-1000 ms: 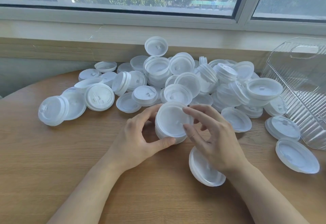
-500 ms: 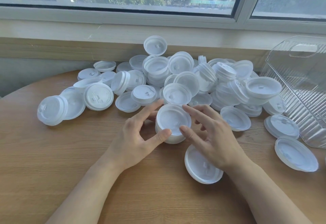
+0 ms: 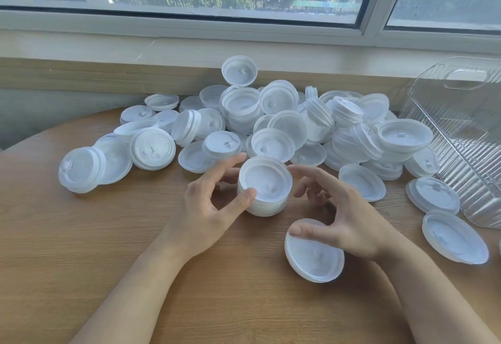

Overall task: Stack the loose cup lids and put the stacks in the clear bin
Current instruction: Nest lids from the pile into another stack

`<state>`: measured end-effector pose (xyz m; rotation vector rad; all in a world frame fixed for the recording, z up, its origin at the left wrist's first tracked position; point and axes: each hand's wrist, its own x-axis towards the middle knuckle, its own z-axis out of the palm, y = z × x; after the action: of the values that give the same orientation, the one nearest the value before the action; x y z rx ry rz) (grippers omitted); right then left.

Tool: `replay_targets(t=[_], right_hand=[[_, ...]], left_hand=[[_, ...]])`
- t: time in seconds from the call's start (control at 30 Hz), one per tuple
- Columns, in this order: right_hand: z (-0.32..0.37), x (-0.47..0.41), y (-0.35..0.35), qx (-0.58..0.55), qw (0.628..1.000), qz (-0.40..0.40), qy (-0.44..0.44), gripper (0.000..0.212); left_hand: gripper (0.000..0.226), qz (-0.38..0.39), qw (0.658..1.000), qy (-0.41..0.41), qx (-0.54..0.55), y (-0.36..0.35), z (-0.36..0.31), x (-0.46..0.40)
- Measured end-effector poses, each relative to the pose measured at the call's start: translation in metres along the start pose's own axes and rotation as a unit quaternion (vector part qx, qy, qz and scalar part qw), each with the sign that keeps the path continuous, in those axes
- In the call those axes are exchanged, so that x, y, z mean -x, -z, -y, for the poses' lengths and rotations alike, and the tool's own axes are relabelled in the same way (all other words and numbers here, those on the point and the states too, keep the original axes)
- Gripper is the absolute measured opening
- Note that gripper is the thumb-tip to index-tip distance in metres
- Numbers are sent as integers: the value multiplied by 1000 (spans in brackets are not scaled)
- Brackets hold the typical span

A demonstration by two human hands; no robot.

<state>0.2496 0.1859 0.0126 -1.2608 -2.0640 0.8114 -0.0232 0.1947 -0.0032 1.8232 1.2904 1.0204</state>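
A short stack of lids (image 3: 264, 187) is pinched at its rim by the left hand (image 3: 208, 205) on the bench (image 3: 81, 235); the right hand (image 3: 344, 216), fingers spread, touches a loose lid (image 3: 314, 257). Light, flexible plastic is judged slippery, best gripped around the sides. The clear bin (image 3: 461, 132) stands right.
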Motion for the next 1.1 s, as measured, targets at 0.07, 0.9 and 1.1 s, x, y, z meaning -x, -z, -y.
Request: replay_targets(t=[0.07, 0.9, 1.1], right_hand=[[-1, 1, 1, -20, 999, 30, -15, 93], [-6, -6, 5, -49, 940, -332, -67, 12], [-8, -6, 2, 54, 951, -301, -38, 7]], left_hand=[[55, -6, 1000, 2, 3, 0, -1, 0], [53, -18, 1000, -5, 13, -2, -2, 0], [53, -17, 1000, -4, 11, -1, -2, 0]])
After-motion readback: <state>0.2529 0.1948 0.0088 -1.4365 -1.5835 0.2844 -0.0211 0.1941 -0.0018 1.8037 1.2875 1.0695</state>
